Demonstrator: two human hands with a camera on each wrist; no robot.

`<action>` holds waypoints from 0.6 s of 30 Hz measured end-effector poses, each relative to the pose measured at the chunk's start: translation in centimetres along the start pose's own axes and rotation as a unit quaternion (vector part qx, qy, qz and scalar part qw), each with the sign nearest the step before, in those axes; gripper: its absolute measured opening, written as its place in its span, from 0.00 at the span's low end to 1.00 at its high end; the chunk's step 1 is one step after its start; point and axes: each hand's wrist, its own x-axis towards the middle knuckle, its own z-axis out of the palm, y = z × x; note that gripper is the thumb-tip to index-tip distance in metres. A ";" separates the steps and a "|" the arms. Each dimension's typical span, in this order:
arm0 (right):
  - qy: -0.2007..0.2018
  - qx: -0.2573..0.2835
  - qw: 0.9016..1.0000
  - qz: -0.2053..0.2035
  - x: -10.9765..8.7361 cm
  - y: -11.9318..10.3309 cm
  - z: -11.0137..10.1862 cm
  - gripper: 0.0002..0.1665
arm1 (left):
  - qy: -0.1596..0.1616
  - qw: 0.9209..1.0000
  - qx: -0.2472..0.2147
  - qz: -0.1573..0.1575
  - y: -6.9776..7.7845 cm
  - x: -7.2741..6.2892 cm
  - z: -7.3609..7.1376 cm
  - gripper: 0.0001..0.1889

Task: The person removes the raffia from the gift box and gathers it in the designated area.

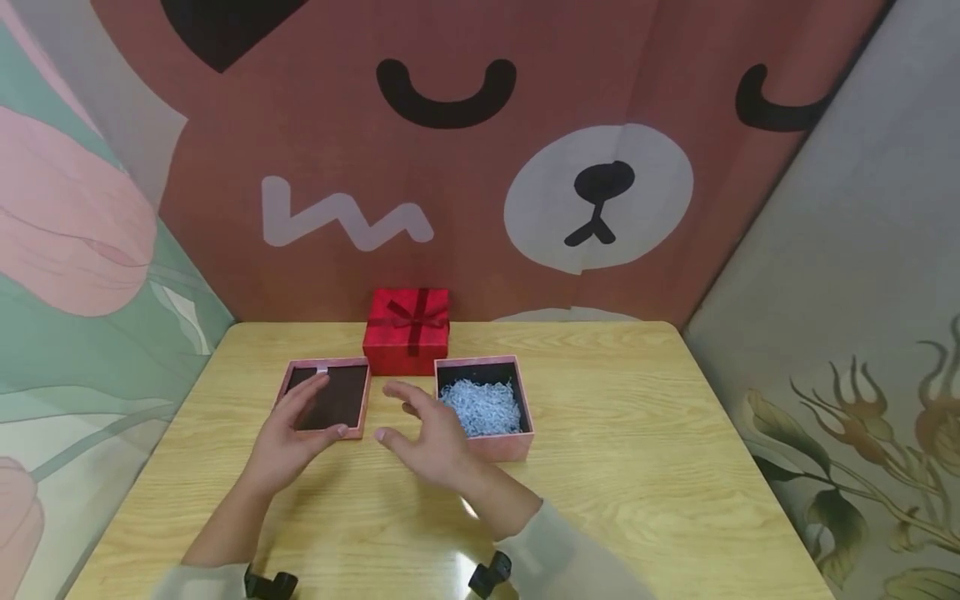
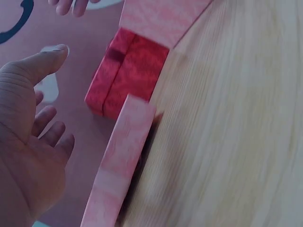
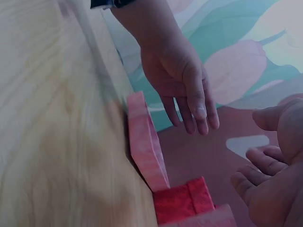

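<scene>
My left hand (image 1: 283, 437) hovers over the near edge of a shallow pink box lid (image 1: 363, 408) that lies with its dark inside facing up. My right hand (image 1: 429, 437) is held in the air just left of a pink box (image 1: 501, 450), and it partly covers that box's left side. Pale blue shredded paper (image 1: 480, 407) fills the box. Both hands have extended, relaxed fingers and hold nothing; the palms face each other across a gap. Behind the lid and box stands a closed red gift box (image 1: 407, 332) with a dark red ribbon bow.
All of this is on a light wooden table (image 1: 637, 467). A curtain (image 1: 465, 183) with a cartoon bear face hangs along the table's back edge. Patterned hangings flank the table, pink and green at left, grey with plants at right.
</scene>
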 end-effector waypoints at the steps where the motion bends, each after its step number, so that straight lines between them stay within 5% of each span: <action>1: 0.004 -0.001 1.000 -0.003 0.0 0.0 -0.3 0.35 | -0.006 1.000 -0.016 0.000 0.2 0.1 0.3 0.45; 9: 0.005 -0.030 1.000 0.004 -0.3 0.7 -3.0 0.33 | -0.046 0.997 -0.059 -0.026 1.1 0.5 3.0 0.45; 18: -0.011 -0.067 0.998 0.013 -1.0 2.4 -5.4 0.33 | -0.061 0.994 -0.083 0.033 1.5 1.0 5.9 0.44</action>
